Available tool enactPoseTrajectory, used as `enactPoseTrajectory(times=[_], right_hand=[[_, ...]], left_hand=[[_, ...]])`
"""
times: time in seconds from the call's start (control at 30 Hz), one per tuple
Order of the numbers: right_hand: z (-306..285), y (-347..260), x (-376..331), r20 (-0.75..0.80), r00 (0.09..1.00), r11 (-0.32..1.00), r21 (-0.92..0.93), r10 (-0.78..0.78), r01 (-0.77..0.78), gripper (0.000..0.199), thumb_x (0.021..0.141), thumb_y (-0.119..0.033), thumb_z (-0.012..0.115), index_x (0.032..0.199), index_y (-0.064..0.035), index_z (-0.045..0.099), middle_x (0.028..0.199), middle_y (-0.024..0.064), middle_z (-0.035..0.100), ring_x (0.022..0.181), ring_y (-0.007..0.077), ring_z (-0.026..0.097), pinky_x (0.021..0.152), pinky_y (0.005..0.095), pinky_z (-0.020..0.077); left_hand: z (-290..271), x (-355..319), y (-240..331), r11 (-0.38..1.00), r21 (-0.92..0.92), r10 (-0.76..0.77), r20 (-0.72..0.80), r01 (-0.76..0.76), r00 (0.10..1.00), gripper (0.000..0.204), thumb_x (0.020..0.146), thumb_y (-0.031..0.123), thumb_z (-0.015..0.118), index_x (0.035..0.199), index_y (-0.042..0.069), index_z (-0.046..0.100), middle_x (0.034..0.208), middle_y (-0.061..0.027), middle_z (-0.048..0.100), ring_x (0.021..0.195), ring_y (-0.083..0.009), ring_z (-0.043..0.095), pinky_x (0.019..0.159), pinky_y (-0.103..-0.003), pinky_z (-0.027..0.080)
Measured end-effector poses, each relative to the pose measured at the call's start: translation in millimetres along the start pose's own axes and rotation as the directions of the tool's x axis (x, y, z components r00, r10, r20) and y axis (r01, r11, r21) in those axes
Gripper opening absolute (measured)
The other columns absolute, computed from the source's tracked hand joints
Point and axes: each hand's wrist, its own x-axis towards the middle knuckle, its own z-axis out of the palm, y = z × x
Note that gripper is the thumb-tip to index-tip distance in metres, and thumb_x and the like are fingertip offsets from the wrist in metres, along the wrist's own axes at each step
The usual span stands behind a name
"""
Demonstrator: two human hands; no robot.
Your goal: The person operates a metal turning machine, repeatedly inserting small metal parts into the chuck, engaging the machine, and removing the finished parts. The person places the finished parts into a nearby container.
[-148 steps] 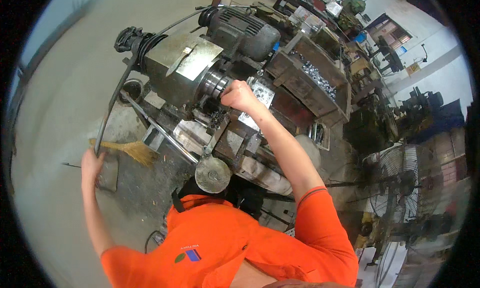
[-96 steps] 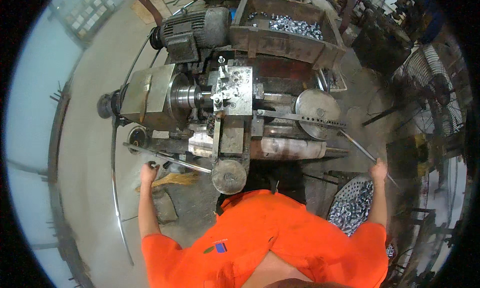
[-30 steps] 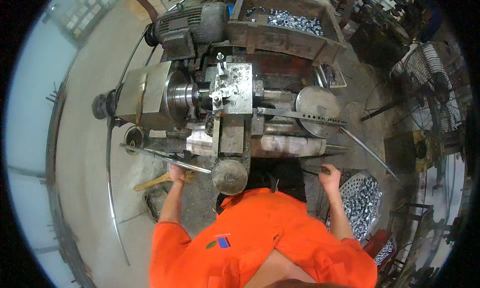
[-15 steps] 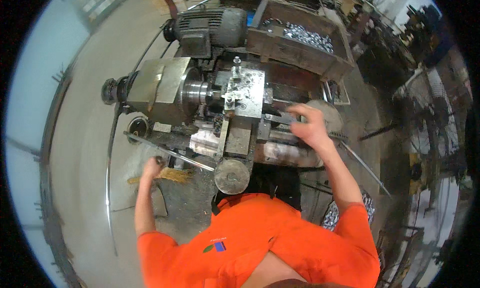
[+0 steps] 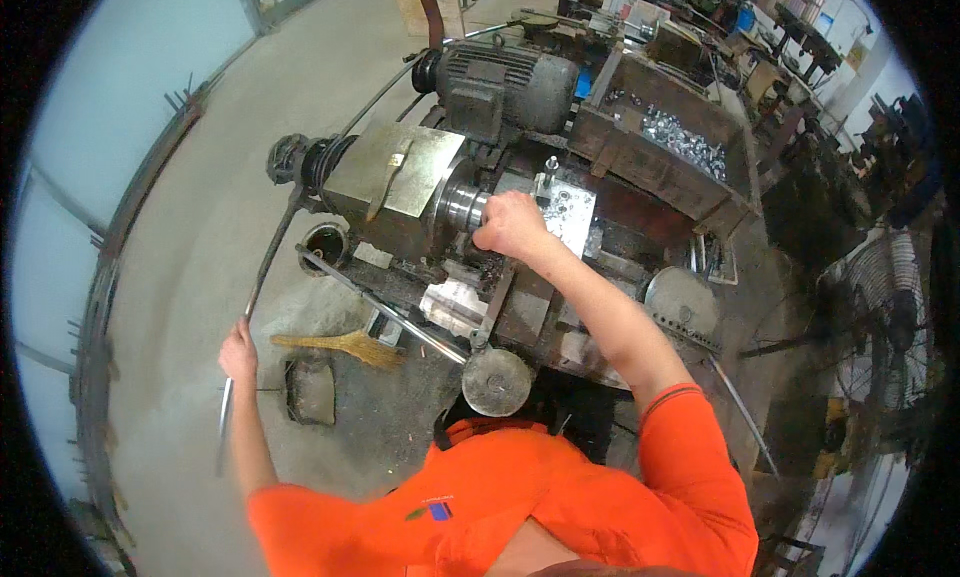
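My left hand (image 5: 238, 353) is wrapped round the lower part of a long metal lever (image 5: 268, 262), which slopes up to the left end of the lathe's headstock (image 5: 392, 169). Over the middle of the machine, my right hand (image 5: 511, 225) has its fingers curled at the face of the shiny round chuck (image 5: 461, 207). Whatever those fingers hold is hidden behind the hand. Just right of it lies the flat tool plate (image 5: 572, 215), sprinkled with metal chips and carrying an upright bolt. Nearer me stands a round metal disc (image 5: 497, 383), with a straight bar (image 5: 405, 325) reaching left from it.
An electric motor (image 5: 510, 82) sits behind the headstock. To its right, a metal bin (image 5: 640, 142) holds many small shiny parts. A straw broom (image 5: 345, 347) and a dustpan-like tray (image 5: 310, 389) lie on the floor. A caged fan (image 5: 890, 307) stands at far right.
My left hand has moved left and outward onto the lever. My right hand has moved left from the carriage's right side to the chuck. The view has shifted too.
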Motion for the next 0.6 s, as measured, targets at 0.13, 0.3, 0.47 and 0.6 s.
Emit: enactPoseTrajectory(times=[0.13, 0.3, 0.47, 0.6], right_hand=[[1.6, -1.6, 1.8, 0.063, 0.997, 0.999, -0.019, 0.037, -0.036, 0.025, 0.052, -0.021, 0.056, 0.064, -0.0008, 0.064, 0.072, 0.0226, 0.063, 0.069, 0.0370, 0.063, 0.068, 0.0410, 0.0520], [-4.4, -0.9, 1.1, 0.101, 0.993, 0.998, -0.015, 0.063, -0.062, 0.029, 0.053, -0.024, 0.060, 0.070, -0.0013, 0.066, 0.076, 0.0212, 0.064, 0.075, 0.0355, 0.063, 0.070, 0.0399, 0.0519], [-8.3, -1.3, 2.9, 0.120, 0.990, 0.997, -0.012, 0.076, -0.075, 0.030, 0.054, -0.023, 0.059, 0.072, -0.0002, 0.066, 0.077, 0.0215, 0.064, 0.076, 0.0356, 0.063, 0.072, 0.0398, 0.0520], [-0.9, 2.8, 2.6, 0.123, 0.991, 0.999, -0.032, 0.042, -0.038, 0.029, 0.055, -0.022, 0.061, 0.073, -0.0006, 0.066, 0.078, 0.0219, 0.064, 0.077, 0.0356, 0.064, 0.072, 0.0398, 0.0519]], left_hand=[[-5.8, 30.7, -14.5, 0.989, -0.142, -0.010, 0.131, 0.029, 0.991, 0.067, 0.088, 0.059, 0.029, 0.081, 0.004, 0.067, 0.081, -0.0196, 0.064, 0.081, -0.0367, 0.061, 0.074, -0.044, 0.044], [-17.8, -17.3, 20.7, 0.969, -0.206, -0.104, 0.159, 0.136, 0.982, 0.067, 0.086, 0.060, 0.033, 0.085, 0.001, 0.065, 0.082, -0.0213, 0.063, 0.083, -0.0386, 0.060, 0.076, -0.046, 0.043], [-42.6, -86.1, 74.7, 0.988, -0.136, -0.069, 0.071, 0.078, 0.995, 0.045, 0.076, 0.047, 0.058, 0.078, 0.002, 0.060, 0.080, -0.0218, 0.062, 0.078, -0.0390, 0.060, 0.070, -0.047, 0.046], [-54.7, -80.7, 81.4, 0.987, -0.162, 0.013, 0.176, 0.015, 0.984, 0.038, 0.072, 0.038, 0.061, 0.078, 0.001, 0.061, 0.077, -0.0215, 0.062, 0.077, -0.0375, 0.061, 0.070, -0.045, 0.047]])
